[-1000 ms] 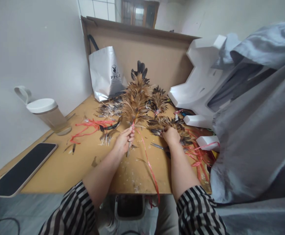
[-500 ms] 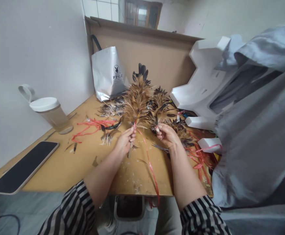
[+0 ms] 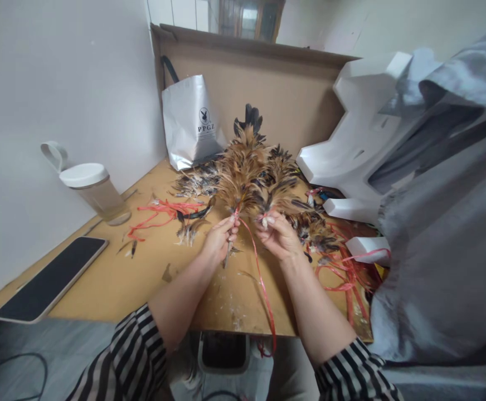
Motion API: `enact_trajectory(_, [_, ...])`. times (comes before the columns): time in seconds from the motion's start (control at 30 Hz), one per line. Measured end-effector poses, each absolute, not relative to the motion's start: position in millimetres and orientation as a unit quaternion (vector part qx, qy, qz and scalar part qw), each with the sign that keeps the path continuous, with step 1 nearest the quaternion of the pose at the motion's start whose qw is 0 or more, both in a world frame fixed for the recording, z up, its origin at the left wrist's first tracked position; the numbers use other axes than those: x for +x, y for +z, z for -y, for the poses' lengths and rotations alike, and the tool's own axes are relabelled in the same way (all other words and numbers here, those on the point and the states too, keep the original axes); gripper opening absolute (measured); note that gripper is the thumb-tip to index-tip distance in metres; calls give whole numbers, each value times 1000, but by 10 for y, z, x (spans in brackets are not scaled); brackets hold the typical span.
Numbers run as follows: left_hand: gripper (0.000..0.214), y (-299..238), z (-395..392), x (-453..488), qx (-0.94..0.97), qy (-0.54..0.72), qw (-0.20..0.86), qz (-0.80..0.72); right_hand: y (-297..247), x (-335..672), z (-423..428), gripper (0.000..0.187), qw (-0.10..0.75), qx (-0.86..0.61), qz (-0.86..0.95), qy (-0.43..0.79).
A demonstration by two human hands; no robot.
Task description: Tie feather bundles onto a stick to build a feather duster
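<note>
My left hand is closed around the bound stem of a feather duster, whose brown feathers and dark tip point away from me. A red plastic strip runs from the binding down over the table's front edge. In my right hand a small feather bunch is pinched by its pale quill ends. That bunch is close to the right side of the duster's lower feathers; whether they touch I cannot tell.
Loose feathers and red strips lie on the table at left, more strips at right. A phone, a lidded cup, a silver bag and a white foam piece stand or lie around. Grey cloth hangs at right.
My right hand has brought the small feather bunch a little left, closer to the duster. My left hand keeps its hold. The whole view has shifted slightly.
</note>
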State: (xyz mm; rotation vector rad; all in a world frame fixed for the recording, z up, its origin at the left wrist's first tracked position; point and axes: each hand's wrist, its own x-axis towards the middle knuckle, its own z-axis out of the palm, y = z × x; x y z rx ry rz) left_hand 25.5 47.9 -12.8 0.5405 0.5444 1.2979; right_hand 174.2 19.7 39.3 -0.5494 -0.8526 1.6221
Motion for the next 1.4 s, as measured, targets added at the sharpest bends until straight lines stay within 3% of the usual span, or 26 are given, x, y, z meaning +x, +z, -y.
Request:
enact_trajectory(0.17, [21,-117,-459,284,260,586,724,-253,272,1583,-267,19,549,-303,407,664])
enact_trajectory(0.77, [22,-45,-375,345,320,594,686,-275,-17,1367,-415,29,615,-368,333,612])
enact_trajectory(1.4, [32,-68,-346,381,404,599,604,-336,33,1414,-389,33,563,-324,300,699])
